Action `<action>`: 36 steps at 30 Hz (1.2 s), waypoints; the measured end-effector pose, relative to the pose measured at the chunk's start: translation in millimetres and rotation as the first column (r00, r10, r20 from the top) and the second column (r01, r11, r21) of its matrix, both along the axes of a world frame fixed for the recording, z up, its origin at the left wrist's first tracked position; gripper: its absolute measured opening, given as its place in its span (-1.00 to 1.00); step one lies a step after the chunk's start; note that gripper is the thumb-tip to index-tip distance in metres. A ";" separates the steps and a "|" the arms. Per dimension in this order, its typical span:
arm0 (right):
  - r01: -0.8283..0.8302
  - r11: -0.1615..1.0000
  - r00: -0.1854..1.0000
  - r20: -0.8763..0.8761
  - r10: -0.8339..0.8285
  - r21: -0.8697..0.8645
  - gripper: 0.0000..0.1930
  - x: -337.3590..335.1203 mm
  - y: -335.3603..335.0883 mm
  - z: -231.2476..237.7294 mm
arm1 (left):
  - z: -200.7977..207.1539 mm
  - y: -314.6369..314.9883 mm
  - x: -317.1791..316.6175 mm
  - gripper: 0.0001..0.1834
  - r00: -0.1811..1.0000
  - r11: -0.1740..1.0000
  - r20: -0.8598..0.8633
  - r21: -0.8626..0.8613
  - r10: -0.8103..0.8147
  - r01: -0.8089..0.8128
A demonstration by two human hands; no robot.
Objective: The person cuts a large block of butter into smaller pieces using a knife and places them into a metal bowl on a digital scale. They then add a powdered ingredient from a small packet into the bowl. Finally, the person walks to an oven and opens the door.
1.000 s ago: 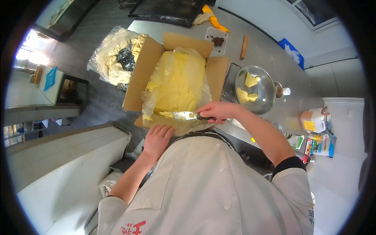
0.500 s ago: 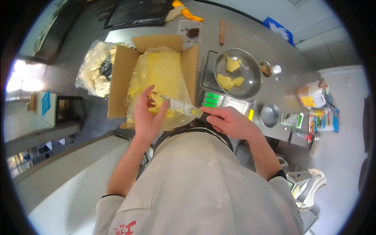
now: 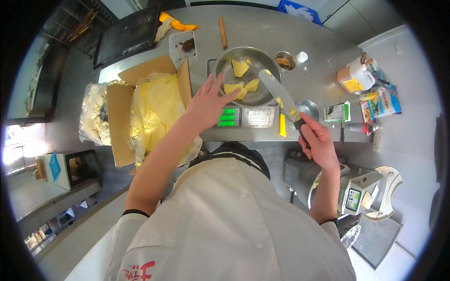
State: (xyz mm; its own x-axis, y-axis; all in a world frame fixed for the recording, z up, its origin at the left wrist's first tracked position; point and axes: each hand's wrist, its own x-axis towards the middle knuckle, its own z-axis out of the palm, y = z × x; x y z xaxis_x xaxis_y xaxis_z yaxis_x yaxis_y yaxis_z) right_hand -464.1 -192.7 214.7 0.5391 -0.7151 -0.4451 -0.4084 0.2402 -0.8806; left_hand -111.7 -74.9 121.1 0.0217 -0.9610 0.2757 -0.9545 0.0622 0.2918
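Observation:
My right hand [image 3: 319,139] is closed around the dark handle of a knife [image 3: 277,91]. Its long, round-tipped blade reaches over the right rim of a metal bowl [image 3: 276,63], with yellow smears along it. My left hand [image 3: 207,104] is open, fingers spread, at the bowl's left rim, with the thumb near a chunk of what looks like butter [image 3: 240,68] at the near side. Several such yellow chunks lie in the bowl. The bowl stands on a scale [image 3: 228,117] with a green lit display. Left of it, a cardboard box [image 3: 120,126] holds a big yellow block [image 3: 157,107] in clear plastic.
A small metal bowl [image 3: 307,108] and a yellow-handled tool [image 3: 282,125] lie near the table's front edge. Behind are a wooden stick [image 3: 222,33], a white tray [image 3: 194,52] and a small cup [image 3: 285,60]. A jug [image 3: 354,77] and packets stand at right; a plastic bag [image 3: 95,114] lies left.
Both hands have left the box and moved right. My left hand has gone to the bowl and opened; my right hand has carried the knife over the bowl's right rim. The view has shifted right.

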 end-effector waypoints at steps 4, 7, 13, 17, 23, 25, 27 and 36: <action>0.042 0.999 0.999 -0.005 -0.042 0.018 -0.54 -17.2 0.3 -3.1 | -4.8 46.0 6.9 -0.43 0.966 0.996 -0.257 0.090 0.006 0.018; 0.103 0.994 0.995 -0.006 -0.103 -0.025 -0.55 -22.5 -6.1 -4.1 | -2.7 108.4 21.1 -0.57 0.904 0.974 -0.367 0.030 0.219 -0.224; 0.036 0.994 0.999 -0.019 -0.038 -0.103 -0.56 11.9 -22.7 3.7 | -14.3 219.2 26.3 -0.57 0.862 0.883 -0.254 0.301 0.438 -0.360; -0.099 0.988 0.994 -0.052 0.094 -0.119 -0.57 59.1 -27.2 21.7 | -13.9 245.7 15.0 -0.48 0.901 0.882 -0.216 0.381 0.377 -0.278; -0.376 0.855 0.926 -0.163 0.339 -0.356 -0.58 139.1 -13.5 32.4 | -9.2 259.3 8.6 -0.41 0.876 0.851 -0.243 0.443 0.417 -0.283; -0.492 0.747 0.870 -0.215 0.444 -0.448 -0.58 171.1 -0.3 39.9 | -6.2 266.3 11.0 -0.40 0.881 0.854 -0.242 0.442 0.407 -0.273; -0.609 0.588 0.783 -0.284 0.554 -0.532 -0.58 203.6 14.6 45.3 | -6.1 273.5 10.9 -0.41 0.885 0.853 -0.224 0.438 0.409 -0.283; -0.944 -0.129 0.135 -0.714 0.687 -0.303 -0.67 321.5 103.2 -47.6 | -47.1 294.5 -10.5 -0.48 0.850 0.787 -0.050 0.409 0.525 -0.462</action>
State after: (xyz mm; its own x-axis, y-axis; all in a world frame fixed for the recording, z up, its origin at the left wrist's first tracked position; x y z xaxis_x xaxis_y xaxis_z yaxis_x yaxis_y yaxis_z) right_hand -142.6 -89.5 167.2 0.8815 0.1445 -0.4495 -0.0178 -0.9412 -0.3375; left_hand -122.2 219.6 74.0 0.5326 -0.8342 -0.1433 -0.7654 -0.5469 0.3391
